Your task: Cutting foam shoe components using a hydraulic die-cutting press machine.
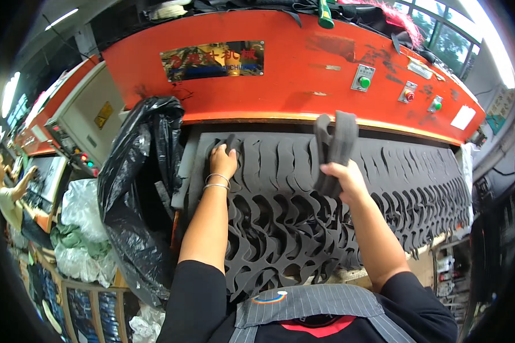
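Observation:
A dark grey foam sheet (383, 145), die-cut into rows of wavy pieces, lies across the machine bed in front of me. My left hand (223, 163), with bangles at the wrist, is at the sheet's far left corner. Its fingers close on a small dark foam piece (230, 139) that stands up between them. Over the middle of the sheet, my right hand (348, 178) grips several curved foam strips (343, 140) held upright and a little blurred. Nearer me, a lattice of cut foam (269, 228) with curved openings hangs loosely together.
The orange machine front (297, 86) rises behind the sheet, with a green button (364, 83) and a red one (409, 96). A black plastic bag (134, 211) gapes at the left. Farther left, clear bags (86, 211) are piled and another person (14, 197) works.

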Demonstrator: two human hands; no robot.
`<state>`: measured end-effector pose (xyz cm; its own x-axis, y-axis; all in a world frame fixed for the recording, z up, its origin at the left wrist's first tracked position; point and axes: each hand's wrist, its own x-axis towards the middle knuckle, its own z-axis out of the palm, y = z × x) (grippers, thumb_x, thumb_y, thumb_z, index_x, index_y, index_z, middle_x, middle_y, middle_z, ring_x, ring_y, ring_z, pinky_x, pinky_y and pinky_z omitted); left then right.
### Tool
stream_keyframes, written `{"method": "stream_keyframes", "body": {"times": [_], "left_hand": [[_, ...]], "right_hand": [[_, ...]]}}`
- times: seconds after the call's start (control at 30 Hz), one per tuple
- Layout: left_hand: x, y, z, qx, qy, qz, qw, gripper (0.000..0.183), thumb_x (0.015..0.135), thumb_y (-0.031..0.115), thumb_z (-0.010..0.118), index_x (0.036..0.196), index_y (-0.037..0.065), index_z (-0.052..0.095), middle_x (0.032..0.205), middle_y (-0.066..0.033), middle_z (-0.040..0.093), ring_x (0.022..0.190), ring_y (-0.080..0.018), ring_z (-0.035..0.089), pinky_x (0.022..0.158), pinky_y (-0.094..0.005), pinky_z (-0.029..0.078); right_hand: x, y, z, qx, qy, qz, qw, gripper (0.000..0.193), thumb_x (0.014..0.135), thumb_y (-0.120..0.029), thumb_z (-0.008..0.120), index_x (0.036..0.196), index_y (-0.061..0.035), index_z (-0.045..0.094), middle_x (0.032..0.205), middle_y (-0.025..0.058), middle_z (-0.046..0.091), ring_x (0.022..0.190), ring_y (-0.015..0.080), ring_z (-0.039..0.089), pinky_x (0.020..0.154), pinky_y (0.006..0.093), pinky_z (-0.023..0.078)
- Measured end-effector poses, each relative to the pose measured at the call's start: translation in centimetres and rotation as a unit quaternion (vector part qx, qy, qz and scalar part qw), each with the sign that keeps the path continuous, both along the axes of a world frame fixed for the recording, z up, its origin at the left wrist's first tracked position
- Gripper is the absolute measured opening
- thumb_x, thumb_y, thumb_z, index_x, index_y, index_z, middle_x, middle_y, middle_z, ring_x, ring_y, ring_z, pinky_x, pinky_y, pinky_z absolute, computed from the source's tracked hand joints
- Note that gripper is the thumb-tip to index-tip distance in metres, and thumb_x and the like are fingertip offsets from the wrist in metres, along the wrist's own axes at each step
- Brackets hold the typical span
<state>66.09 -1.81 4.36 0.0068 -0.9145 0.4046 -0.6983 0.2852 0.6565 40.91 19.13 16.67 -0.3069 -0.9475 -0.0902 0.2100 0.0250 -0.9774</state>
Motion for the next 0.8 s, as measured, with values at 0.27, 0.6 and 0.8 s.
{"method": "stream_keyframes", "body": {"times": [0.27, 0.6, 0.8], "left_hand": [[-2.1, -3.4, 4.9, 0.27, -0.221, -0.113, 0.93, 0.048, 0.091, 0.035, 0.054, 0.114, -0.006, 0.062, 0.119, -0.028, 0.059, 0.113, -0.041, 0.056, 0.1, -0.0448, 0.043], [-1.7, -5.3, 6.1, 0.393, -0.249, -0.125, 0.876, 0.052, 0.083, 0.033, 0.049, 0.125, 0.003, 0.059, 0.138, -0.0173, 0.05, 0.129, -0.0307, 0.048, 0.106, -0.0379, 0.037], [-4.3, -5.9, 1.0, 0.437, -0.241, -0.041, 0.866, 0.044, 0.088, 0.026, 0.053, 0.125, 0.005, 0.061, 0.136, -0.0133, 0.054, 0.126, -0.0306, 0.051, 0.103, -0.044, 0.042]], "right_hand": [[0.8, -12.7, -5.7, 0.235, 0.35, -0.057, 0.905, 0.051, 0.068, -0.033, 0.075, 0.096, 0.0086, 0.067, 0.099, 0.0242, 0.067, 0.094, 0.0328, 0.066, 0.083, 0.0377, 0.051], [1.1, -18.2, -4.7, 0.392, 0.335, 0.134, 0.846, 0.068, 0.077, -0.042, 0.072, 0.124, 0.0035, 0.055, 0.13, 0.0153, 0.057, 0.114, 0.0254, 0.057, 0.095, 0.0417, 0.046], [-0.1, -16.5, -5.5, 0.346, 0.082, 0.186, 0.916, 0.047, 0.077, -0.032, 0.076, 0.113, -0.0041, 0.061, 0.11, 0.0097, 0.068, 0.1, 0.0207, 0.065, 0.094, 0.0348, 0.047]]}}
